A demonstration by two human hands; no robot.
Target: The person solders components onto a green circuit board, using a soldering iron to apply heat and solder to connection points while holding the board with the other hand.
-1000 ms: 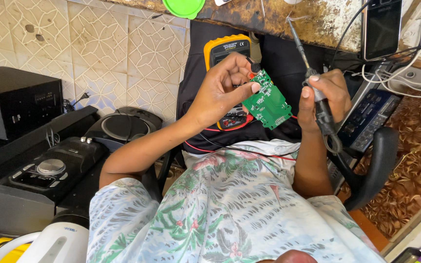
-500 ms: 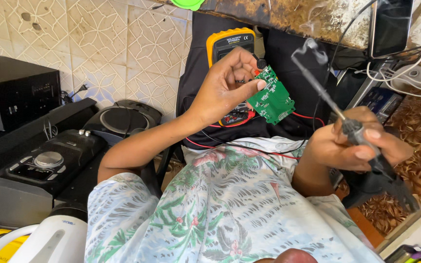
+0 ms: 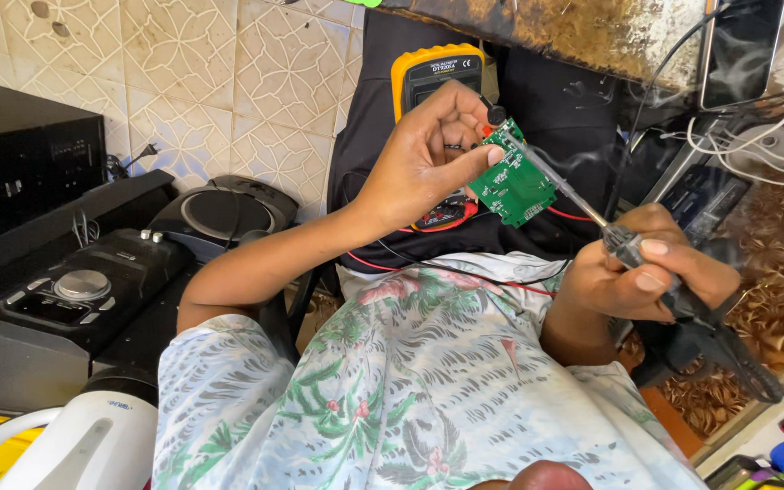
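Small green rectangular circuit board [image 3: 512, 186] pinched at its edge by left hand [image 3: 428, 159], black-handled soldering iron [image 3: 592, 222] gripped in closed right hand [image 3: 637, 272], tip laid on board, yellow-cased multimeter [image 3: 433, 71] behind.

The left hand [image 3: 428, 159] covers much of the yellow multimeter [image 3: 436, 73] and one edge of the green circuit board [image 3: 512, 186]; the soldering iron [image 3: 592, 218] handle is buried in the right hand [image 3: 641, 272]; the white appliance [image 3: 93, 445] runs off the bottom edge
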